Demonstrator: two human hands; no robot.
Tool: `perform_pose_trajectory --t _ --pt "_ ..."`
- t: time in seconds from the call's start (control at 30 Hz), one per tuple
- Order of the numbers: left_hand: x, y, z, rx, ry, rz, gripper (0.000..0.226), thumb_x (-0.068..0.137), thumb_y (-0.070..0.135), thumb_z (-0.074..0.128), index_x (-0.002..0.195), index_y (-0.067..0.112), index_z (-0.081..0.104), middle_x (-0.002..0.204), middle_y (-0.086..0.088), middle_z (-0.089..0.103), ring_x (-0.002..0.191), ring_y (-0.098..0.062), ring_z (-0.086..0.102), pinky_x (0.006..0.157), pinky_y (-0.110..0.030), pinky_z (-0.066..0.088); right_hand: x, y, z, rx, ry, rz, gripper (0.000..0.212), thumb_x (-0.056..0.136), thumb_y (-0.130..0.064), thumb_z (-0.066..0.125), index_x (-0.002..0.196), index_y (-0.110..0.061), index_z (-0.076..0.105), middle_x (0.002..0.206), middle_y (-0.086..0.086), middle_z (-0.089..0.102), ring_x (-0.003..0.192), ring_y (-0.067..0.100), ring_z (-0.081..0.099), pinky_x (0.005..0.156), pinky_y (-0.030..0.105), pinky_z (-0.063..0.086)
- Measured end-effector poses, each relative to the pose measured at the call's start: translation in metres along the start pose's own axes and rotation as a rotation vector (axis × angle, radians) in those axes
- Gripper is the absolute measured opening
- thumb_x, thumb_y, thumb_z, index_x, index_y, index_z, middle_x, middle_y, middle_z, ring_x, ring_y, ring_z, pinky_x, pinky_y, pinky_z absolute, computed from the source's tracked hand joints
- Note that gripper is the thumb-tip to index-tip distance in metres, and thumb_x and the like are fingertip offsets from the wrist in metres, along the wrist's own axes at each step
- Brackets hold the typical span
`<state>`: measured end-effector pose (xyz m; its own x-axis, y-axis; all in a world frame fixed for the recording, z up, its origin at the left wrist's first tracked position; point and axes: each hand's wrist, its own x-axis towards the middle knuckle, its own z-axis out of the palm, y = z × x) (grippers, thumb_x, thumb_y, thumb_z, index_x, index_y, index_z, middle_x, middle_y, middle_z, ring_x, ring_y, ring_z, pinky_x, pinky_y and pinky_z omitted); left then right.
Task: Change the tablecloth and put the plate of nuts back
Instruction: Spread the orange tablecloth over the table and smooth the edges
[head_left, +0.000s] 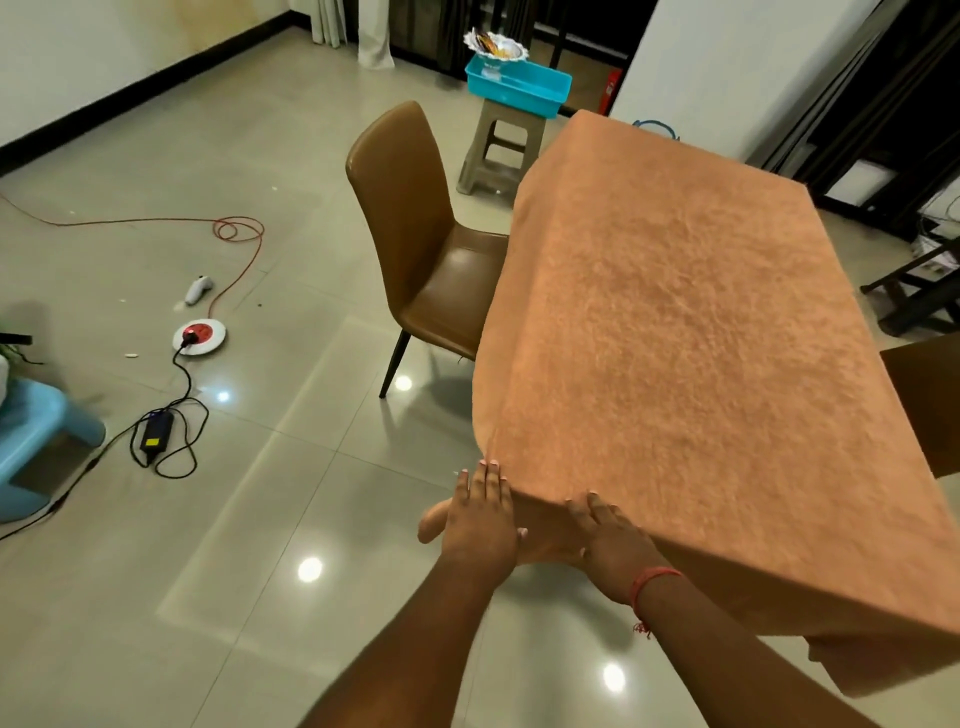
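Observation:
An orange fuzzy tablecloth (685, 332) covers the whole table and hangs over its edges. My left hand (483, 517) lies flat against the hanging cloth at the near left corner, fingers spread. My right hand (613, 545) presses flat on the cloth's near side just right of that corner; a red thread is on its wrist. Neither hand grips anything. The plate of nuts (496, 48), white with a scalloped rim, sits at the far end of the room on a blue tray (519, 88) atop a grey plastic stool (501, 150).
A brown leather chair (415, 234) stands at the table's left side. On the tiled floor to the left lie a red cord, a round power socket (199, 336), a black adapter (156, 430) and a white controller (198, 289). A light blue stool (36, 436) is at far left.

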<state>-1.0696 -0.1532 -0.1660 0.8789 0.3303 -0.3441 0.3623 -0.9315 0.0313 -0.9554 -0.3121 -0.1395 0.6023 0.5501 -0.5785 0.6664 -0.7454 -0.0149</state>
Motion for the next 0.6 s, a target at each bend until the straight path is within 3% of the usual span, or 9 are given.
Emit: perform_pose_trajectory --t 0.23,0.37,0.6 --pt "0.004 0.031 -0.018 0.066 0.002 -0.072 0.077 0.101 0.057 0.025 0.154 0.003 0.019 0.162 -0.023 0.015 0.151 -0.040 0.003 0.117 -0.063 -0.004 -0.026 0.055 0.015 0.104 0.100 0.014 0.069 0.099 -0.033 0.043 0.157 -0.026 0.007 0.165 0.002 0.007 0.150 0.024 0.014 0.120 0.045 0.020" --pt "0.014 0.080 -0.034 0.036 -0.002 0.027 0.073 0.100 0.054 0.030 0.154 0.006 0.022 0.161 -0.021 0.017 0.150 -0.041 0.005 0.118 -0.062 0.001 -0.049 0.126 0.027 0.154 0.134 0.112 0.067 0.099 -0.042 0.040 0.157 -0.026 0.009 0.165 0.002 0.007 0.150 0.024 0.013 0.119 0.045 0.019" --pt "0.073 0.243 -0.063 0.102 -0.016 0.175 0.072 0.100 0.056 0.029 0.157 0.014 0.014 0.165 -0.014 0.011 0.152 -0.036 0.005 0.120 -0.058 0.003 -0.079 0.311 0.032 0.266 0.192 0.262 0.064 0.101 -0.045 0.036 0.156 -0.025 0.011 0.165 0.004 0.007 0.150 0.029 0.011 0.120 0.048 0.018"
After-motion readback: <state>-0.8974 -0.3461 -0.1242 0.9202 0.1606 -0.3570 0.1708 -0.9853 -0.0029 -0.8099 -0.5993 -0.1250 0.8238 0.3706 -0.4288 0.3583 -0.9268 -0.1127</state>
